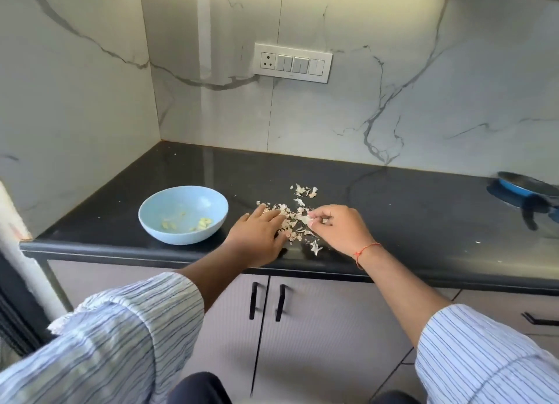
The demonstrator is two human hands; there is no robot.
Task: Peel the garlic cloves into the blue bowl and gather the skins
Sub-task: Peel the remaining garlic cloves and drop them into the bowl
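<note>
Left hand (258, 237) lies flat on the skins (295, 216), right hand (338, 226) pinches one at frame centre; papery, featherlight flakes best swept together on the surface (393, 210)

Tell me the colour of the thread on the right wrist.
Red-orange thread, seen in the head view.

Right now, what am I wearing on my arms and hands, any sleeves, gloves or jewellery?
Both arms wear loose white shirt sleeves with thin dark stripes, pushed back so the forearms are bare: the left sleeve has a frayed cuff edge, the right sleeve ends in a plain cuff. A thin red thread is tied around the right wrist. The left hand and right hand are bare: no gloves, and no rings that show.
</note>
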